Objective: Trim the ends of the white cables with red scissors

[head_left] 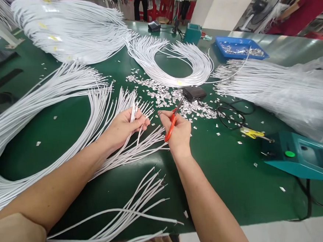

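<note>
My left hand is closed around a few white wires, whose ends point up past the fingers. Just to its right, my right hand has red-handled scissors held against the palm, with the dark blades pointing up and away. Its thumb and index finger meet near a wire end; whether they pinch anything is too small to tell. More white wires fan out beneath my left hand. Small silvery pieces lie scattered beyond both hands, beside a black block.
Wire bundles cover the left and back. At right are a teal device, a yellow clip, black cables and wrapped wires. A blue tray stands behind. Loose wires lie in front. A person in red stands back right.
</note>
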### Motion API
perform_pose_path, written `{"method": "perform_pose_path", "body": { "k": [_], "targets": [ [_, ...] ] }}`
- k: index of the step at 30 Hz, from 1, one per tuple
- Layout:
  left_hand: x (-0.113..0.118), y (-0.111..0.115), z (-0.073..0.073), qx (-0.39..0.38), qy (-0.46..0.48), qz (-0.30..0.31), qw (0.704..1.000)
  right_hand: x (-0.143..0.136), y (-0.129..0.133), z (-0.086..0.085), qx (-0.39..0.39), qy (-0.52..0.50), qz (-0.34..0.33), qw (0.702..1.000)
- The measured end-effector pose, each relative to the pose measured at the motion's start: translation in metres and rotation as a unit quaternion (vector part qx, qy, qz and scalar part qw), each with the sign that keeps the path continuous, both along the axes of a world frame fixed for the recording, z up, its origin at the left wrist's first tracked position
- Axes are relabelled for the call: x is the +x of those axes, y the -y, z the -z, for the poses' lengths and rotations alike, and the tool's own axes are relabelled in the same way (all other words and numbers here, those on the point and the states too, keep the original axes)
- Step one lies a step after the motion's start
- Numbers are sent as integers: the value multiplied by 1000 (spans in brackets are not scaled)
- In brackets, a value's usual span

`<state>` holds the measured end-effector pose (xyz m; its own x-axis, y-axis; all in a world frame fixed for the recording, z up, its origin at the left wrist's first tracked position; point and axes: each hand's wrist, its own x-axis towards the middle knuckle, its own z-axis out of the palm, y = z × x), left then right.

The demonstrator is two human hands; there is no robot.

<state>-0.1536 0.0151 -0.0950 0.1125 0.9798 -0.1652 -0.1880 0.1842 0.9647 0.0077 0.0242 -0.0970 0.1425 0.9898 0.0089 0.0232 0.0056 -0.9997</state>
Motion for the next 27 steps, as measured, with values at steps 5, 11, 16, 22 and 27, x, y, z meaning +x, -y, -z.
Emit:
{"method": "perform_pose_path", "body": {
  "k": [5, 11, 16, 22, 27],
  "targets": [
    [2, 1, -1, -44, 33, 4, 998, 6, -3, 8, 30, 130, -22, 991],
    [0, 0, 3, -34, 12, 9, 999, 7, -3, 6, 58, 226, -55, 971],
    [0, 2, 4, 13, -15, 18, 1000, 9, -2, 6, 71, 264, -85, 958],
    [0, 4, 3, 41, -52, 13, 998, 15, -5, 9, 138, 430, -109, 886],
    [-2, 3, 2, 50, -58, 11, 997, 19, -7, 13, 194, 525, -88, 824]
  ]
}}
